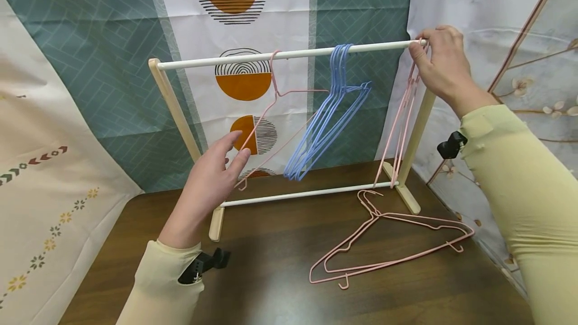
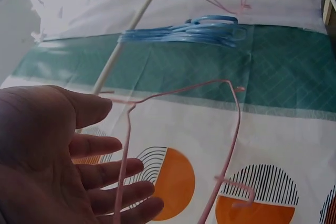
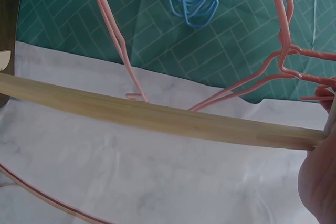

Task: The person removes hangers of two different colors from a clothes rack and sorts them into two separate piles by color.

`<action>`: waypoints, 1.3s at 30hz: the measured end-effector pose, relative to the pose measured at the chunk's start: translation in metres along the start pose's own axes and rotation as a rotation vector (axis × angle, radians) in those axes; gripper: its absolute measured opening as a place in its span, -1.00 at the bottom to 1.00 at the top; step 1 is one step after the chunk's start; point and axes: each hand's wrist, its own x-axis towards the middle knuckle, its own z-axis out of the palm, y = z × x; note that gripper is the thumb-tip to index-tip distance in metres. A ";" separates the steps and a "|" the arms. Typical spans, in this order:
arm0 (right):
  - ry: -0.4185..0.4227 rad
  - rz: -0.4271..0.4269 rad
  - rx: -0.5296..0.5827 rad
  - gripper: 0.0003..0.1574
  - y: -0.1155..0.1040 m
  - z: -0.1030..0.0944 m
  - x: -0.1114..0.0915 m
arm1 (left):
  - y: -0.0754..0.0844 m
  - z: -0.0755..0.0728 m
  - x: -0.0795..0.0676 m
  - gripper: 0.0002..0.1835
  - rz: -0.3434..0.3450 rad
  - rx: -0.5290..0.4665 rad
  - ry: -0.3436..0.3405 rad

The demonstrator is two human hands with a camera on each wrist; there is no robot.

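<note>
My left hand is raised beside a pink hanger hooked on the white top rail. Its thumb and fingers are spread loosely, and in the left wrist view the pink wire runs past the fingers. My right hand grips the rack's upper right corner, thumb against the rail end. Pink hangers hang right at that corner, their hooks partly hidden by the hand. Between the hands, several blue hangers hang bunched on the rail.
Pink hangers lie overlapped on the brown table, in front of the rack's right foot. A lower white rail joins the wooden side posts. Patterned cloth hangs behind and at both sides.
</note>
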 end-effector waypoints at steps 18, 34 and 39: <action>-0.018 0.009 -0.028 -0.27 -0.002 -0.001 -0.002 | -0.010 0.035 0.009 -0.59 0.061 0.236 0.191; -0.012 0.019 -0.031 -0.27 -0.001 -0.002 -0.003 | -0.014 0.039 0.011 -0.68 0.133 0.186 0.254; -0.017 0.016 -0.029 -0.27 -0.001 -0.001 -0.003 | -0.012 0.035 0.009 -0.65 0.131 0.194 0.299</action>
